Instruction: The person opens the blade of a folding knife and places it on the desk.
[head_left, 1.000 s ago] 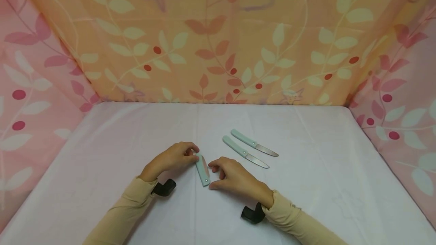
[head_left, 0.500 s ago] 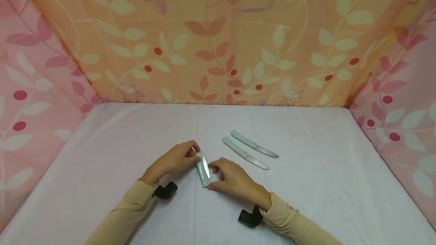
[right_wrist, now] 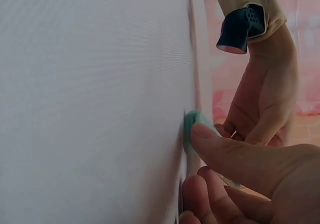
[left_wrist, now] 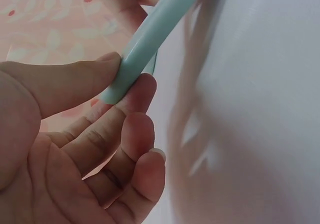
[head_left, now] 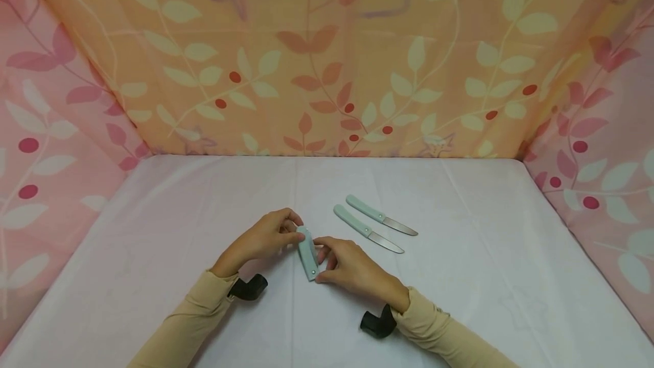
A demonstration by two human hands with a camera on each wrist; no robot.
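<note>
A pale green folding knife is between the two hands, its blade folded along the handle. My left hand pinches its far end; in the left wrist view the thumb presses one side, with the index fingertip against the other. My right hand holds the knife from the right, thumb at the riveted end and index fingertip at the blade side. Its thumb lies on the green end in the right wrist view, the other fingers curled below. Behind, two matching knives lie unfolded, a nearer one and a farther one.
A white cloth covers the table. Patterned fabric walls stand at the back and both sides. Black wrist cameras sit under the beige sleeves.
The folding knife has shifted slightly right and turned, so its blade no longer shines bright. The right index finger has come in against its blade side. The two unfolded knives stay put.
</note>
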